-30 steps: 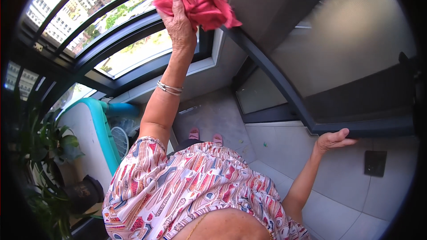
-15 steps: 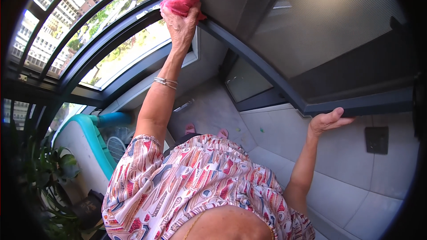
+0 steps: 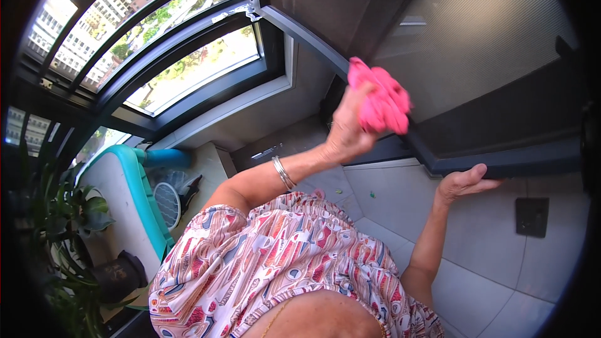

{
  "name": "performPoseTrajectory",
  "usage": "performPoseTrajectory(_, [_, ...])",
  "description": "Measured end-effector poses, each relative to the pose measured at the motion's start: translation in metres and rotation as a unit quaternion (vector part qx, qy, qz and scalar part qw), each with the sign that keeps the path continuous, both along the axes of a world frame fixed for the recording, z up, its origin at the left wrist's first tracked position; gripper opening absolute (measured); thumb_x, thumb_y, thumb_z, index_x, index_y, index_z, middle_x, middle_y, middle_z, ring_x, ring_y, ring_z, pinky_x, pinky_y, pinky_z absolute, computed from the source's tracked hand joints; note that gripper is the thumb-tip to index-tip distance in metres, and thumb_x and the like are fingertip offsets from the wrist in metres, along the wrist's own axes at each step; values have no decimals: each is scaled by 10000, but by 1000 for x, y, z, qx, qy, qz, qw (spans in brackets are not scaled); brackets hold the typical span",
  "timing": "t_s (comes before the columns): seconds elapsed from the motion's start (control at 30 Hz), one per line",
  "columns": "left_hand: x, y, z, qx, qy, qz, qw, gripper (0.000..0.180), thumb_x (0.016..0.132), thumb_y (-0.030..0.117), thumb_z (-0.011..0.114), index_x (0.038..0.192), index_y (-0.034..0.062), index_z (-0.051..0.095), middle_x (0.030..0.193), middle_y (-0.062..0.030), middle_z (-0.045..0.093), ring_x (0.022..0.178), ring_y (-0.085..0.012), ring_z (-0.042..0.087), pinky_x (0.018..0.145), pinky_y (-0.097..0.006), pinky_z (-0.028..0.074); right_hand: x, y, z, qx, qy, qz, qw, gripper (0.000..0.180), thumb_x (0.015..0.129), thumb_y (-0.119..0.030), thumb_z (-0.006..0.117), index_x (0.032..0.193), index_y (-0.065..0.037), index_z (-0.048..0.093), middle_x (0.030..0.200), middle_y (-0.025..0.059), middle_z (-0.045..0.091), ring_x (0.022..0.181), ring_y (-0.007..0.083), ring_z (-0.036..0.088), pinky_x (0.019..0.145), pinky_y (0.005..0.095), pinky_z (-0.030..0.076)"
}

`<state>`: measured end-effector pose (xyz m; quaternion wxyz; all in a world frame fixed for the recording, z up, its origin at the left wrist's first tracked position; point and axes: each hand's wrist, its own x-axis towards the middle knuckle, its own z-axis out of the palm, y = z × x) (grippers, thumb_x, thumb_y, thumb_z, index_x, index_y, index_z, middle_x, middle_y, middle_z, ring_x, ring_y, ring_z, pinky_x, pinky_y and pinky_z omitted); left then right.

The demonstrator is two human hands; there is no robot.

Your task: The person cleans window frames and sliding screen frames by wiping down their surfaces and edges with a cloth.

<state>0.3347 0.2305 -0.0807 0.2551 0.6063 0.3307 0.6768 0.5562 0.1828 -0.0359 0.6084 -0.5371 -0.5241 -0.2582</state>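
My left hand (image 3: 343,134) is closed tight around a bunched pink cloth (image 3: 380,101), which I press against the dark metal window frame (image 3: 313,34) where its sloping bar runs down to the right. I judge this to be the wiping step, part way along the bar; the next stroke calls for sliding the cloth along the frame with steady pressure. My left arm is raised and bent at the elbow, a silver bangle (image 3: 283,173) at the wrist. My right hand (image 3: 462,183) lies open, palm up, fingers resting under the lower ledge (image 3: 532,164) of the frame, steadying me. A leafy plant (image 3: 66,213) stands far left.
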Motion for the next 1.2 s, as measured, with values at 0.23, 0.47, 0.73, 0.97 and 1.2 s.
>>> performPoseTrajectory(0.23, [-2,-26,37,-194,-131,-235,943,656,703,87,769,1254,42,416,1139,-43,538,1068,-148,524,955,-304,419,2,1,-7,-5,20,2,1000,638,929,-309,483,1360,104,258,1250,267,416,1066,313,484,933,349,393])
performPoseTrajectory(0.47, [-143,71,83,51,-250,38,966,365,898,267,605,1154,25,512,1030,-110,612,914,-225,634,779,-357,545,6,6,-5,1,6,9,1000,688,920,-314,474,1385,104,187,1353,282,311,1173,330,425,989,364,350])
performPoseTrajectory(0.73, [-122,178,42,136,-51,277,950,319,796,121,681,1080,52,553,1043,-54,536,957,-170,540,833,-289,455,0,9,-5,42,-21,6,999,621,920,-289,431,1371,93,243,1266,247,398,1066,272,475,908,312,398])
performPoseTrajectory(0.97, [-61,98,44,116,-16,223,968,369,708,72,755,1024,54,566,913,-61,550,942,-229,512,851,-332,414,6,2,-10,21,-21,-11,1000,646,918,-269,406,1404,92,177,1333,270,346,1123,286,479,947,326,397])
performPoseTrajectory(1.2, [34,6,37,95,47,-37,994,548,554,-5,671,1085,83,568,1003,-165,459,951,-340,481,835,-400,421,5,2,-10,9,11,-8,1000,657,905,-244,426,1393,108,162,1309,283,342,1121,293,476,936,343,409])
